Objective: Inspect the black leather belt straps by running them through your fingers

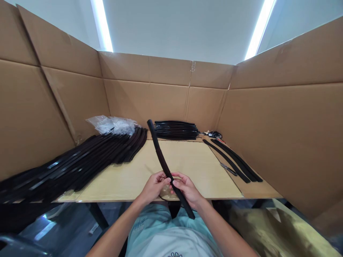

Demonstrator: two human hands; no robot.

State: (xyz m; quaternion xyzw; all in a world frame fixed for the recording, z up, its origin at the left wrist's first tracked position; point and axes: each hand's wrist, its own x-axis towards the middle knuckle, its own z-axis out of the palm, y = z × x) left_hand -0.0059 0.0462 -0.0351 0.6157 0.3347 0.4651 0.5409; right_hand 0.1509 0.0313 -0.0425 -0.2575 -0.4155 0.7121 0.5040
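A long, slightly curved black strip [164, 162] slants over the front edge of the table, its far end raised toward the back and its near end over my lap. My left hand [155, 185] pinches it near the middle, thumb on top. Close beside it, my right hand [186, 187] grips the same strip with thumb and fingers from the other side. A thin dark cord or strip hangs below my left hand; I cannot tell whether it joins the strip. My fingertips partly hide the gripped section.
Many similar black strips [107, 150] are heaped at left beside clear plastic bags [114, 125]. A stack of black strips [175, 130] lies at the back. On the right are loose strips [230, 160], a dark cutter-like tool [228, 169] and tangled cables [214, 134]. Cardboard walls [160, 100] enclose the table.
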